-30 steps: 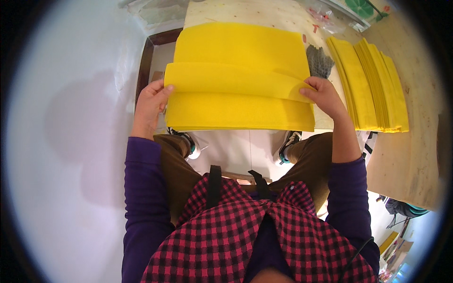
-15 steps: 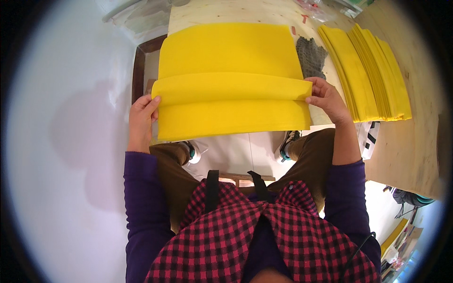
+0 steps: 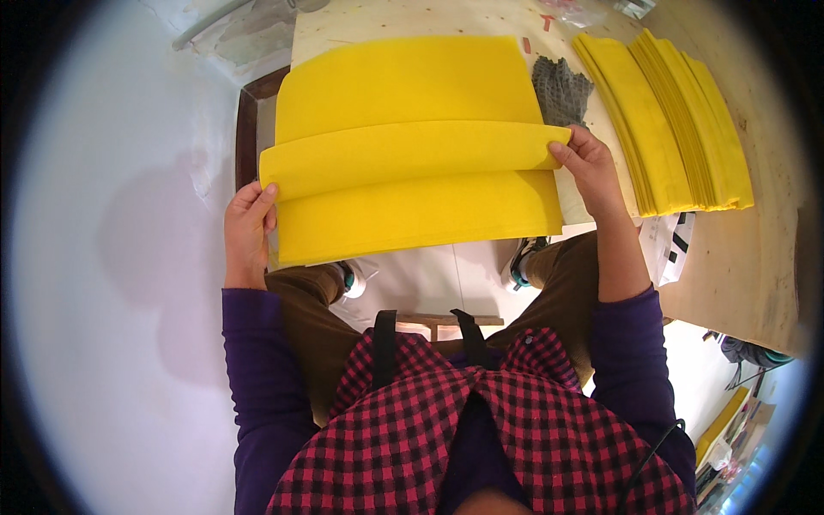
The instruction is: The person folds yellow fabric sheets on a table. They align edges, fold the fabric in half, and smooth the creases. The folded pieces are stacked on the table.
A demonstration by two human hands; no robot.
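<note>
- Yellow cloth strip (image 3: 412,154): one, stretched crosswise in the upper middle of the frame; left end slightly lower than right.
- Yellow cloth pile (image 3: 403,81): beneath the strip, showing above and below it.
- Left hand (image 3: 246,230): left of centre; thumb and fingers pinched together on the strip's left end.
- Right hand (image 3: 596,176): right of centre; thumb and fingers pinched together on the strip's right end.
- Grey cloth (image 3: 562,93): one, crumpled, just beside the pile's upper right edge.
- Folded yellow cloths (image 3: 687,129): side-by-side stacks, upper right of the frame.
- Desk (image 3: 386,21): pale wood, top of the frame, bearing the grey cloth and stacks.
</note>
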